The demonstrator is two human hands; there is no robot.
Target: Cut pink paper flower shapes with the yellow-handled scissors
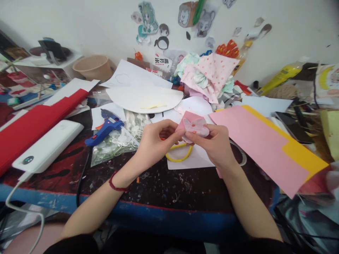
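Between both hands, above the table's middle, is a small pink piece (187, 118) with a white, red-dotted fabric shape (197, 126) on its front. My left hand (159, 139) pinches its left side between thumb and fingers. On the right side, my right hand (215, 143) grips the fabric shape, its thumb across the lower front. The fingers behind the piece are mostly hidden. Just below the hands, a yellow ring (180, 159) lies on a white sheet (196, 162).
A blue glue gun (104, 130) lies left on a clear bag (106, 151). Farther left are a white power bank (50, 144) and red sheets (45, 123). Pink card (265, 141) lies right over yellow card (315, 162). Dotted fabric (209, 76) is heaped behind.
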